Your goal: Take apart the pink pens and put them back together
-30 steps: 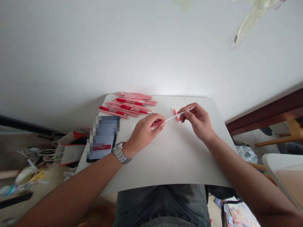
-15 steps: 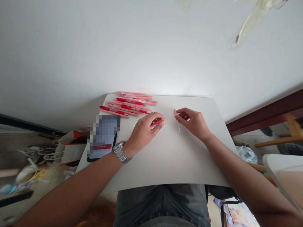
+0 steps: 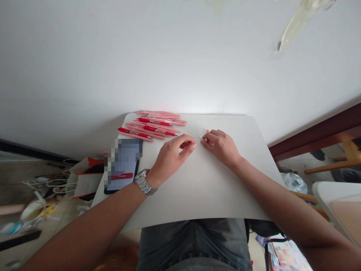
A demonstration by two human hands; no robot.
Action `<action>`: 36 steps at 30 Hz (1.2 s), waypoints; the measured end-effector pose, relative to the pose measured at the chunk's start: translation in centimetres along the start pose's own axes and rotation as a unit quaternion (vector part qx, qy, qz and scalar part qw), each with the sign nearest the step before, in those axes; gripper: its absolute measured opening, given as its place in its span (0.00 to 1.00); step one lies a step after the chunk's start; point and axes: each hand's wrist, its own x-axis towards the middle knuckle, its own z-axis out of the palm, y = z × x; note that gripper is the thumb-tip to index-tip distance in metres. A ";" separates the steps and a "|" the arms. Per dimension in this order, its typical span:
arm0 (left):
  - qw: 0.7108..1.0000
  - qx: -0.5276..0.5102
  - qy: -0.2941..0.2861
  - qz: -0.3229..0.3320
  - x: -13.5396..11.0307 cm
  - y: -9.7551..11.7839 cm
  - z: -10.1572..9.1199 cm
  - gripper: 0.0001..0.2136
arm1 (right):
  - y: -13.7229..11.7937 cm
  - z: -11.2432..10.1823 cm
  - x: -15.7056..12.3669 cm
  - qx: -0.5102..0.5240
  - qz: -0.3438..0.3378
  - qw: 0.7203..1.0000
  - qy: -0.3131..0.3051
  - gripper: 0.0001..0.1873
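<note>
You have one white board (image 3: pixel 197 195) across your lap, and everything else lies on it. Your two hands meet near its middle, fingertips almost touching. Your left hand (image 3: pixel 172 156) is closed in a narrow pinch, thumb and fingers curled around one pink pen barrel (image 3: pixel 187 146) that points toward the other hand. Your right hand (image 3: pixel 221 145) is curled knuckles-up, fingertips pressed together on one thin white refill (image 3: pixel 200 136); only its tip shows. One phone (image 3: pixel 124 165) rests at the board's left edge. One heap of pink and red pens (image 3: pixel 153 126) lies at the far left corner, roughly a dozen, too overlapped to count exactly. One metal watch (image 3: pixel 144 181) sits on your left wrist.
</note>
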 end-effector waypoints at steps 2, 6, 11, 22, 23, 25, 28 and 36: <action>1.000 0.000 0.002 -0.002 0.0 0.0 0.0 0.05 | 0.0 0.0 0.0 -0.008 -0.002 1.000 -0.005 0.08; 1.000 -0.002 0.004 -0.001 -0.1 -0.1 0.0 0.05 | 0.0 -0.1 0.0 -0.012 -0.004 1.000 -0.005 0.08; 1.000 -0.014 0.012 -0.001 0.0 -0.1 0.0 0.04 | -0.5 -0.7 -0.1 0.050 0.008 0.998 0.026 0.07; 0.984 -0.175 0.037 -0.025 0.1 0.4 -0.1 0.09 | -1.7 -2.3 -1.3 0.253 0.024 0.967 0.009 0.09; 0.982 -0.184 0.037 -0.021 0.1 0.6 -0.2 0.09 | -1.8 -2.3 -1.3 0.250 0.016 0.968 0.003 0.09; 0.982 -0.182 0.042 -0.016 0.1 0.9 -0.4 0.08 | -2.1 -2.3 -1.3 0.245 0.000 0.969 -0.006 0.10; 0.983 -0.176 0.047 -0.017 0.1 1.2 -0.5 0.09 | -2.4 -2.3 -1.3 0.247 -0.013 0.969 -0.021 0.09; 0.987 -0.145 0.063 -0.002 0.2 0.8 -0.4 0.07 | -2.0 -2.4 -1.4 0.258 0.024 0.965 -0.036 0.09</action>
